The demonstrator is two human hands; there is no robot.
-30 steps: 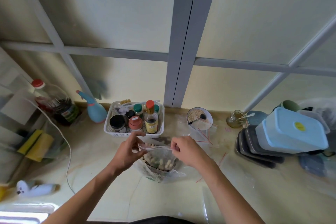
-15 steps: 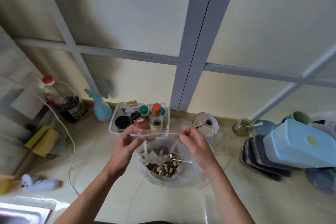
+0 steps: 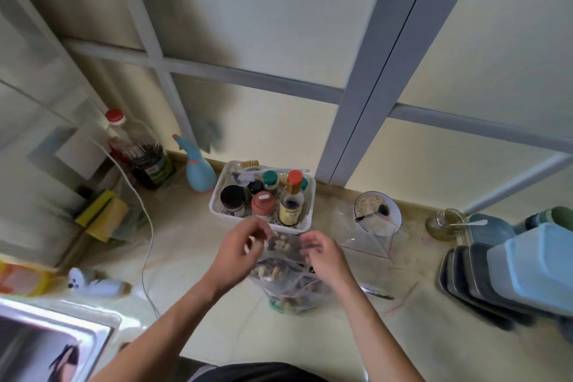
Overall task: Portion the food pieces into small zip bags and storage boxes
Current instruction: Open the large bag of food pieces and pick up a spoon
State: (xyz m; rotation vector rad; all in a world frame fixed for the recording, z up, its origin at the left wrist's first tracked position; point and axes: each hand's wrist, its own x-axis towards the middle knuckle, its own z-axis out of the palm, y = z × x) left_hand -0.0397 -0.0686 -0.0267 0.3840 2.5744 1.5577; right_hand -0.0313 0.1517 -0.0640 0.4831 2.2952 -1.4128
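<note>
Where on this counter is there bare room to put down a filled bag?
Bare counter lies between the white cable and the hands. More lies front right, before the stacked dark trays. It is crowded around the white condiment basket and the white bowl.

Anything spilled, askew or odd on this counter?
A white bottle lies on its side near the sink, and loose empty zip bags lie scattered beside the bowl. No spilled food is visible.

Fingers blurred, grip perhaps unclear
</note>
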